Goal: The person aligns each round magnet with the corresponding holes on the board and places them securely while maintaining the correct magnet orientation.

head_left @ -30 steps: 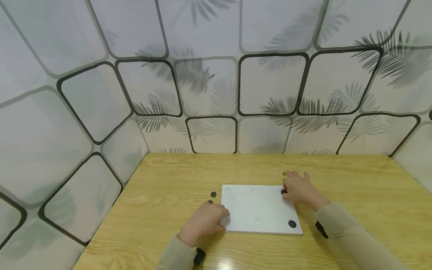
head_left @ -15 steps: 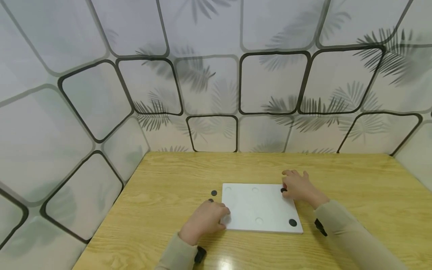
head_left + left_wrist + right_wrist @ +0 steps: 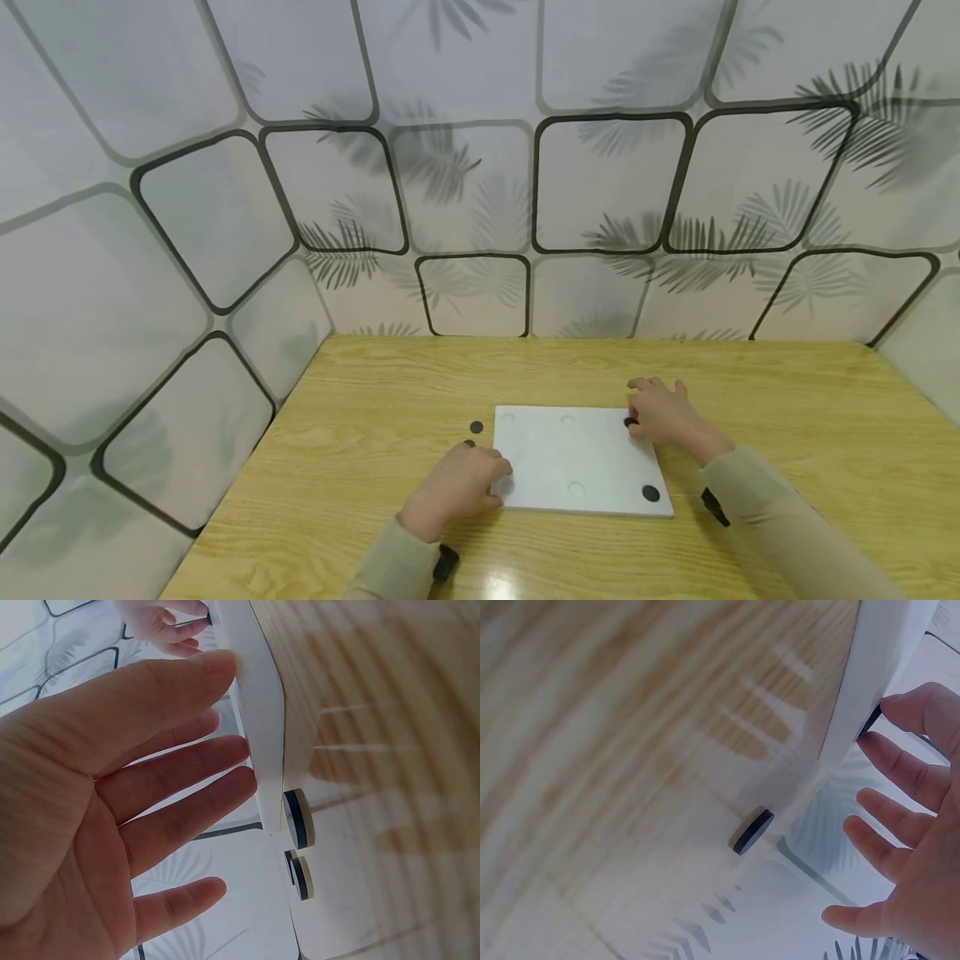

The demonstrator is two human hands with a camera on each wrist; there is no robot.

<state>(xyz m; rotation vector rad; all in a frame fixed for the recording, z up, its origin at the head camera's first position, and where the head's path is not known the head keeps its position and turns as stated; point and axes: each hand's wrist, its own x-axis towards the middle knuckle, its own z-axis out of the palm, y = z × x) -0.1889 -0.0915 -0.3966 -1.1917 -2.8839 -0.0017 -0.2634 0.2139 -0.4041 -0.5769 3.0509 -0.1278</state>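
Observation:
A white board (image 3: 573,458) with shallow round recesses lies on the table. My right hand (image 3: 666,417) is at its far right corner, pinching a black disc (image 3: 871,720) between thumb and index finger right at the board's surface; the other fingers are spread. A second black disc (image 3: 651,493) sits in the near right corner of the board. My left hand (image 3: 457,486) rests at the board's left edge, fingers fairly straight, with the thumb and fingertips (image 3: 238,750) at the rim. Two loose discs (image 3: 476,427) lie left of the board, one partly hidden by the left hand.
The wooden table (image 3: 390,383) reaches back to a patterned wall (image 3: 585,192). In the right wrist view another black disc (image 3: 751,831) lies on the table beyond the right hand. Round recesses without discs show on the board.
Both hands keep their places at the board, and the right hand still pinches the disc. Only the head view has shifted very slightly.

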